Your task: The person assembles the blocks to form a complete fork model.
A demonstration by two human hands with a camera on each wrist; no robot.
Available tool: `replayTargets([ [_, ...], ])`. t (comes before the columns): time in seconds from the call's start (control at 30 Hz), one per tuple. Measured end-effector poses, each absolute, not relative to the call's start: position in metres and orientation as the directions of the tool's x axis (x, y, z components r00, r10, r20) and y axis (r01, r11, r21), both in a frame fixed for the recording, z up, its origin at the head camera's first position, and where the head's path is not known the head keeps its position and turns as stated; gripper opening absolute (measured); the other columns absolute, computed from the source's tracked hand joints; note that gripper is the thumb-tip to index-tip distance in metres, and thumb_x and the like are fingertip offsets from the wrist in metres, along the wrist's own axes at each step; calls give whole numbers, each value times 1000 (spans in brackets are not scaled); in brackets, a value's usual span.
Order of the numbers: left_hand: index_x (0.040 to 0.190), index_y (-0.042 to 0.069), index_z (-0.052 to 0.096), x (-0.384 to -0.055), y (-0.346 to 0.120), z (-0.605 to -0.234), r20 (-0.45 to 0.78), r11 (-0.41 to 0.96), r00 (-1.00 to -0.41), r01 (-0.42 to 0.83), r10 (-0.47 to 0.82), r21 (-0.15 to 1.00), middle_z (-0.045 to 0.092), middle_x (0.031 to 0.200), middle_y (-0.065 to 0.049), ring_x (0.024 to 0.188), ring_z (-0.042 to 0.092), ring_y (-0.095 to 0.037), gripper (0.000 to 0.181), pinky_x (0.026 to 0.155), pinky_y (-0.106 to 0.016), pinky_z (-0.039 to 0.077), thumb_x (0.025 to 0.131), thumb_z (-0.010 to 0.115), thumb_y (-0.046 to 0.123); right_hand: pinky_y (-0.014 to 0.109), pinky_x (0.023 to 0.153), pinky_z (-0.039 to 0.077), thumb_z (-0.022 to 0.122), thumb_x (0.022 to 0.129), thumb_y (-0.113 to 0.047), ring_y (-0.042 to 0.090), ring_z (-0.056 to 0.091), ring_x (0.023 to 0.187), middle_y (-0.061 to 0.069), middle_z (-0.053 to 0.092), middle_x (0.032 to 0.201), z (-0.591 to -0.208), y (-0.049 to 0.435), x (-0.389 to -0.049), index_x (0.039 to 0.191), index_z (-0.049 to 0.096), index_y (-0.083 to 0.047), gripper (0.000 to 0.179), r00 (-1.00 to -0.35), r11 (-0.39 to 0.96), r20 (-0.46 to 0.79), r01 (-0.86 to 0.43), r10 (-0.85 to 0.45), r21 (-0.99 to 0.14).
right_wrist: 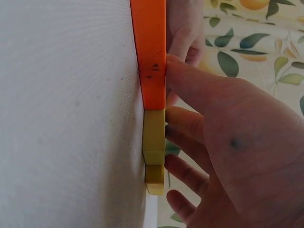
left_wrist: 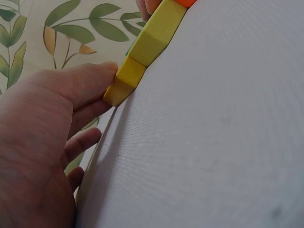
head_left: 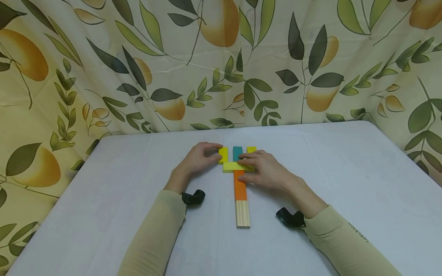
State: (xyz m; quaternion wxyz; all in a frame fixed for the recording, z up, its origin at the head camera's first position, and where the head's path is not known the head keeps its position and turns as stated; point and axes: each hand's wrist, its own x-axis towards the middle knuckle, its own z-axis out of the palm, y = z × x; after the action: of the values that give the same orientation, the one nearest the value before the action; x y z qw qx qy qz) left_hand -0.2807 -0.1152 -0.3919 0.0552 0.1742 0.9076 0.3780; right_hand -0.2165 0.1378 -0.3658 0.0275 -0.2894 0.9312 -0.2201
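Flat on the table, several coloured wooden blocks form a fork-like figure. My left hand (head_left: 200, 159) pinches the yellow block (head_left: 223, 155) at the figure's far left; thumb and index finger are on it in the left wrist view. A lime-yellow block (head_left: 229, 167) lies crosswise below it, touching its near end. My right hand (head_left: 267, 168) rests its fairly straight fingers on the crosswise block, with the thumb on the orange block (head_left: 240, 191). The teal block (head_left: 237, 150) stands out behind the crosspiece, and another yellow block (head_left: 251, 148) is partly hidden by the right fingers.
A plain wood block (head_left: 243, 214) continues the stem toward me from the orange one. White cloth covers the table (head_left: 114, 207). Behind and at the sides hangs a fruit-and-leaf patterned curtain (head_left: 214, 88). Both wrists carry small black cameras.
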Motion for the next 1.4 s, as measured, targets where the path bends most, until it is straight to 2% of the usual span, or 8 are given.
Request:
replayTargets([
  [1.0, 134, 18, 67, -281, -117, -392, 56, 638, -919, 314, 390, 703, 61, 137, 2, 136, 44, -22, 40, 116, -46, 29, 95, 69, 27, 61, 111, 30, 74, 91, -38, 37, 39, 137, 7, 54, 146, -365, 137, -216, 137, 64, -10, 55, -844, 747, 53, -499, -533, -438],
  [1.4, 136, 17, 65, -284, -118, -392, 72, 630, -920, 320, 386, 707, 58, 141, 1, 138, 43, -22, 42, 117, -45, 28, 96, 69, 27, 60, 111, 32, 75, 90, -38, 37, 43, 135, 8, 56, 144, -366, 137, -221, 135, 66, -9, 54, -834, 729, 78, -520, -547, -445],
])
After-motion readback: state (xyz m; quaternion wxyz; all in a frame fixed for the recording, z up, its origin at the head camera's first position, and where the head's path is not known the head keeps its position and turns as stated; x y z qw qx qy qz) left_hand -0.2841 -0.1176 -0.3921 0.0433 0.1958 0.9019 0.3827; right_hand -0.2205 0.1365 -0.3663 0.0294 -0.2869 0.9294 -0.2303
